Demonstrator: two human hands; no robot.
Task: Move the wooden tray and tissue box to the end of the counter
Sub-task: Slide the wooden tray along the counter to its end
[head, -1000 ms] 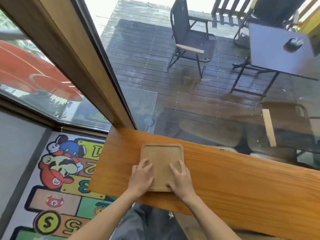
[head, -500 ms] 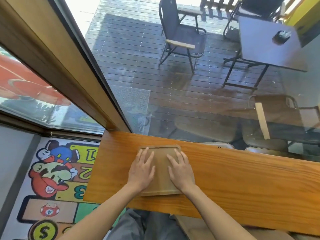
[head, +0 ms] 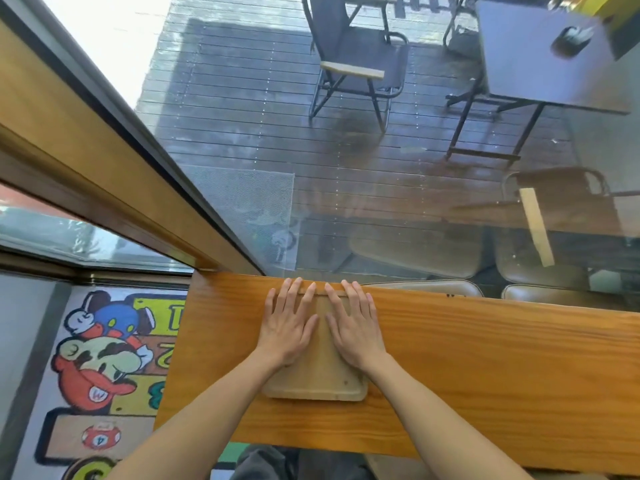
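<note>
A pale wooden tray [head: 318,379] lies flat on the orange wooden counter [head: 485,368], near its left end, its far edge close to the window glass. My left hand [head: 289,323] rests palm-down on the tray's left half with fingers spread. My right hand [head: 353,323] lies flat on the right half, fingertips reaching the tray's far rim. Neither hand curls around an edge. No tissue box is in view.
The counter's left end [head: 176,344] drops to a floor mat [head: 104,358] with cartoon figures. A window pane [head: 381,168] and wooden frame [head: 104,174] stand right behind the counter. Outside are a folding chair [head: 353,64] and a dark table [head: 540,53]. Brown stool seats [head: 419,251] reflect in the glass.
Both hands have slid forward over the tray, from its near edge up to its far rim. The tray now lies closer to the glass.
</note>
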